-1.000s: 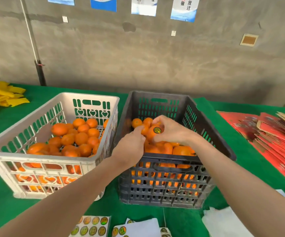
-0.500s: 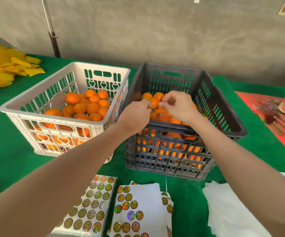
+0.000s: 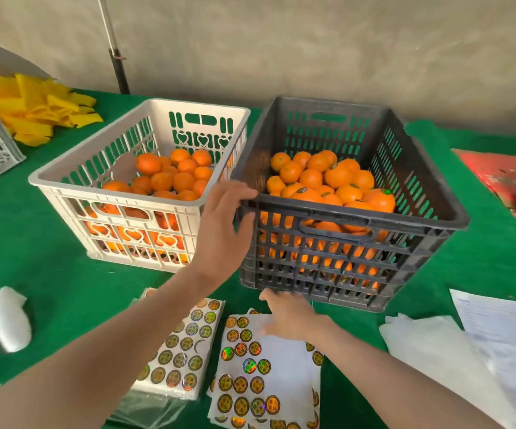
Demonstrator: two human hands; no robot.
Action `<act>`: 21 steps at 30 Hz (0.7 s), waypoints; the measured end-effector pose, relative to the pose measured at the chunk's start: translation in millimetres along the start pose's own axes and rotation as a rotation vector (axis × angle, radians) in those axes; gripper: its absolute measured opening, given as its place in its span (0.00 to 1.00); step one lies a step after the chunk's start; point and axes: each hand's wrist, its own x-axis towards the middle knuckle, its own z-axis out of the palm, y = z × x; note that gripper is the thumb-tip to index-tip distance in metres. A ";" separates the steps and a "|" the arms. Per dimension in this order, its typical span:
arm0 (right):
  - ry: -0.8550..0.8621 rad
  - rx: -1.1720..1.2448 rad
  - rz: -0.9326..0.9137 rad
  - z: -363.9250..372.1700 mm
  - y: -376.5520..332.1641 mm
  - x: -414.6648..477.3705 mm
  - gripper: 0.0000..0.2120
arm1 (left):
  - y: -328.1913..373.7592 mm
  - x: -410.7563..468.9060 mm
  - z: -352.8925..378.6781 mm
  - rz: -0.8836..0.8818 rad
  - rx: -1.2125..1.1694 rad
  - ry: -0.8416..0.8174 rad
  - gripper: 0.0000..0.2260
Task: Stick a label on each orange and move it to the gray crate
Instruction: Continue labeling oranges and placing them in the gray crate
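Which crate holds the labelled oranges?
The gray crate, on the right: several of its oranges show round stickers; those in the white crate beside it show none.

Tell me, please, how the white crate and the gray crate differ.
The white crate has heart-shaped cutouts; the gray crate has only plain slots. The gray crate looks bigger than the white crate and is fuller. Oranges in the gray crate carry labels; those in the white crate show none. Both are slotted plastic, hold oranges and stand side by side on the green cloth.
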 end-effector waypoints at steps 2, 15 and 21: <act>0.024 0.095 0.001 -2.8 4.6 -1.6 0.22 | -13.8 -28.0 -0.3 -0.071 0.018 -0.022 0.11; 0.256 0.433 -0.112 -33.4 20.1 -31.2 0.07 | -50.1 -72.7 37.4 -1.088 -0.213 -0.640 0.08; 0.356 0.272 -0.010 -20.3 -2.2 -29.1 0.09 | -46.2 -71.6 40.8 -1.130 -0.343 -0.665 0.04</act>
